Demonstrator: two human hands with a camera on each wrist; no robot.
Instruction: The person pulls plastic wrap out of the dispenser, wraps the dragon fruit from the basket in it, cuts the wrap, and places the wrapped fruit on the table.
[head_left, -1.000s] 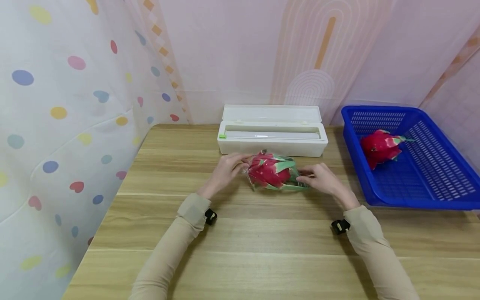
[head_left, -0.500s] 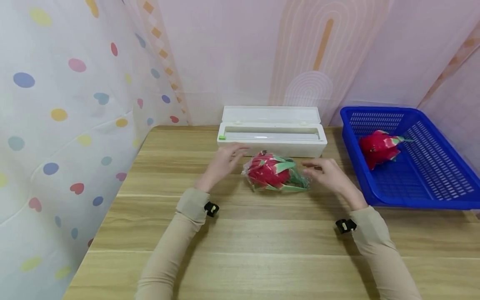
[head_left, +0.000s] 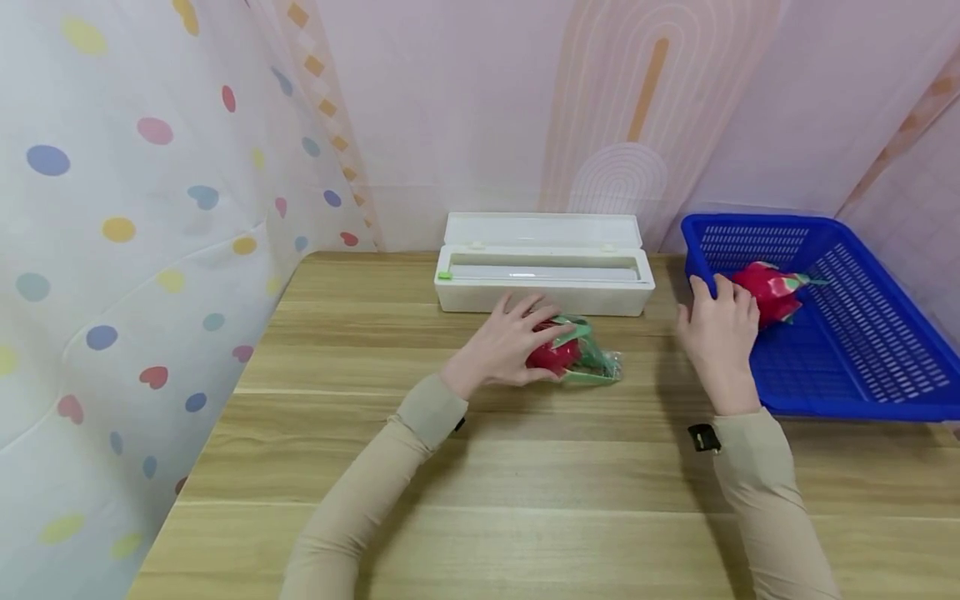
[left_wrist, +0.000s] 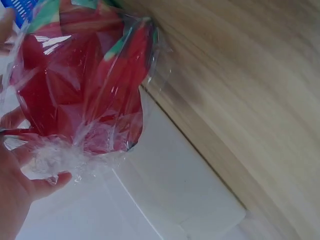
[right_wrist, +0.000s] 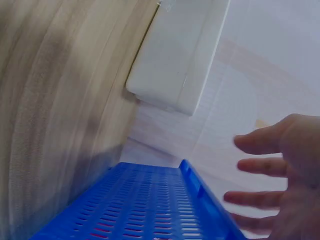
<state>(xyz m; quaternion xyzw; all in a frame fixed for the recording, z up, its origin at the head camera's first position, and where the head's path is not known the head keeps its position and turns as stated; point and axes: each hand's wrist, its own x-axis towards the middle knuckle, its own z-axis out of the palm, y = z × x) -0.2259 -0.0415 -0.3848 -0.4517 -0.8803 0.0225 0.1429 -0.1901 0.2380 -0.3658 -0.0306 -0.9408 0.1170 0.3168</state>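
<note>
A dragon fruit in clear plastic wrap lies on the table, its green tips pointing right. My left hand is spread over its left part, fingers on the far side and thumb on the near side. In the left wrist view the wrapped dragon fruit fills the upper left, its bunched film near my thumb. My right hand is at the left rim of the blue basket, fingers extended, holding nothing. Another dragon fruit sits inside the basket, partly hidden by that hand.
Behind the wrapped fruit stands a white box with its lid raised, a roll of film inside and a green slider at its left end. Patterned curtains hang along the back and left of the wooden table.
My hands have let go of the wrapped fruit. The left hand has moved right over it, and the right hand has moved right to the basket. The fruit lies where it was.
</note>
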